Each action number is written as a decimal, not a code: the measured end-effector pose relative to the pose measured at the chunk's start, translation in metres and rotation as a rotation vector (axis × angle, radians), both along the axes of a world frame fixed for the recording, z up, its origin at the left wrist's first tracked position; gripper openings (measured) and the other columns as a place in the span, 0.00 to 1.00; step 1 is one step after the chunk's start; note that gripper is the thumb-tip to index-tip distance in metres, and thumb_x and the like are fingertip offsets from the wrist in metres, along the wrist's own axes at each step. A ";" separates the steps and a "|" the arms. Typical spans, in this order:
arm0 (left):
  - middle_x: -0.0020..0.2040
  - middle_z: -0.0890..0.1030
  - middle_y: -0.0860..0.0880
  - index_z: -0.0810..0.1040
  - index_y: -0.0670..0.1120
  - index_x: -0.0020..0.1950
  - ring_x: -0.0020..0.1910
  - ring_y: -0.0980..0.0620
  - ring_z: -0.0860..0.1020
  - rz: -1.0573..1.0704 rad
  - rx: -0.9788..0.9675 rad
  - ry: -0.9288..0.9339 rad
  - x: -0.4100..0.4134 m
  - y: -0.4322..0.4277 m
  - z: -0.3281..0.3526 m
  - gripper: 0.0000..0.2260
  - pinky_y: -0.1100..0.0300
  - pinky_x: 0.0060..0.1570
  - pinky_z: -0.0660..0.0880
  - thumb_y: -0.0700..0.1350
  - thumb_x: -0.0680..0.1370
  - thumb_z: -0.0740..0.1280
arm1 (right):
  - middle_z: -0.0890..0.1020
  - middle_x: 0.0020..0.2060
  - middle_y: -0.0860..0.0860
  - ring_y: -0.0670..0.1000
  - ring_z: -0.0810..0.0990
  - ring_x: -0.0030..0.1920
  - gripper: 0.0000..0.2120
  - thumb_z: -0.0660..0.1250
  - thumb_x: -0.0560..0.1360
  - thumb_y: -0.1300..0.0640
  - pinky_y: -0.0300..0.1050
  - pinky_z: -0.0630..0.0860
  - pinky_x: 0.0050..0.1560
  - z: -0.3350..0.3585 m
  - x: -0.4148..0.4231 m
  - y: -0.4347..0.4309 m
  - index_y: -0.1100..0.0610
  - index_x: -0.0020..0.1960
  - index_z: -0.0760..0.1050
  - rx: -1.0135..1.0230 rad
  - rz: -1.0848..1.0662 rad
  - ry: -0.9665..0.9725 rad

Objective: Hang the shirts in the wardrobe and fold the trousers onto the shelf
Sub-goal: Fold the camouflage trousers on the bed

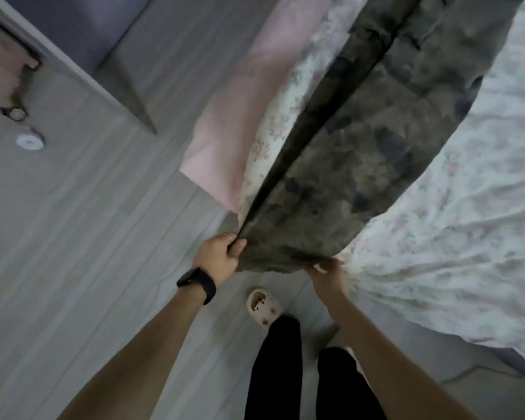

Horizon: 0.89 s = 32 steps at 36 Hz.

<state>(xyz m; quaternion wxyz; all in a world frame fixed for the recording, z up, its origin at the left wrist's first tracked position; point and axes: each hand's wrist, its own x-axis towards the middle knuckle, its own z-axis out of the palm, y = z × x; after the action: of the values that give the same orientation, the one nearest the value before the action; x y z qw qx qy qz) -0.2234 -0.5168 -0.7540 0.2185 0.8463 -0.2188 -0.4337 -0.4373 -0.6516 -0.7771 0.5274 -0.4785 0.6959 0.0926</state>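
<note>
A pair of mottled grey-green trousers [355, 140] lies stretched along the bed, reaching from its far end to the near corner. My left hand [220, 256], with a ring and a black watch on the wrist, pinches the near left corner of the trousers. My right hand [326, 272] grips the near right corner, its fingers partly hidden under the cloth. The near edge of the trousers is held just past the bed's corner, above the floor. No wardrobe shelf shows in this view.
The bed [455, 225] has a floral cover over a pink sheet [225, 116]. Grey plank floor [88, 237] spreads to the left. A dark furniture corner [134, 95] juts in at upper left. My legs and a white slipper [264, 309] stand below the hands.
</note>
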 end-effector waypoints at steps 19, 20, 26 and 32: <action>0.50 0.87 0.48 0.87 0.47 0.50 0.56 0.49 0.83 0.261 0.090 0.343 -0.008 0.045 0.039 0.12 0.52 0.63 0.76 0.54 0.75 0.75 | 0.84 0.52 0.56 0.54 0.84 0.49 0.14 0.76 0.74 0.59 0.44 0.82 0.50 0.030 -0.046 0.029 0.60 0.57 0.77 0.147 0.044 -0.255; 0.49 0.87 0.48 0.87 0.46 0.49 0.54 0.48 0.83 0.291 0.069 0.359 -0.010 0.048 0.045 0.12 0.52 0.62 0.76 0.54 0.75 0.74 | 0.84 0.50 0.55 0.53 0.84 0.48 0.12 0.75 0.75 0.58 0.40 0.81 0.48 0.037 -0.050 0.037 0.59 0.56 0.77 0.146 0.081 -0.256; 0.45 0.85 0.46 0.86 0.45 0.46 0.44 0.49 0.80 0.258 0.033 0.282 -0.026 0.053 0.083 0.15 0.58 0.48 0.76 0.56 0.76 0.72 | 0.84 0.44 0.52 0.56 0.83 0.49 0.09 0.71 0.78 0.54 0.57 0.80 0.55 0.063 -0.062 0.078 0.60 0.52 0.78 0.055 0.139 -0.228; 0.47 0.85 0.50 0.84 0.48 0.47 0.48 0.52 0.81 0.249 -0.060 0.276 -0.040 0.068 0.123 0.07 0.61 0.48 0.75 0.50 0.80 0.70 | 0.80 0.50 0.52 0.57 0.80 0.49 0.10 0.63 0.83 0.53 0.45 0.72 0.46 0.100 -0.074 0.118 0.56 0.61 0.68 -0.210 -0.062 -0.174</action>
<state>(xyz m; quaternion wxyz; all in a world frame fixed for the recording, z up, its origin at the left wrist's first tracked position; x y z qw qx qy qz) -0.2632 -0.4486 -0.6306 0.3237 0.7923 -0.0929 -0.5087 -0.5116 -0.5339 -0.6766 0.5354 -0.5157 0.6678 -0.0389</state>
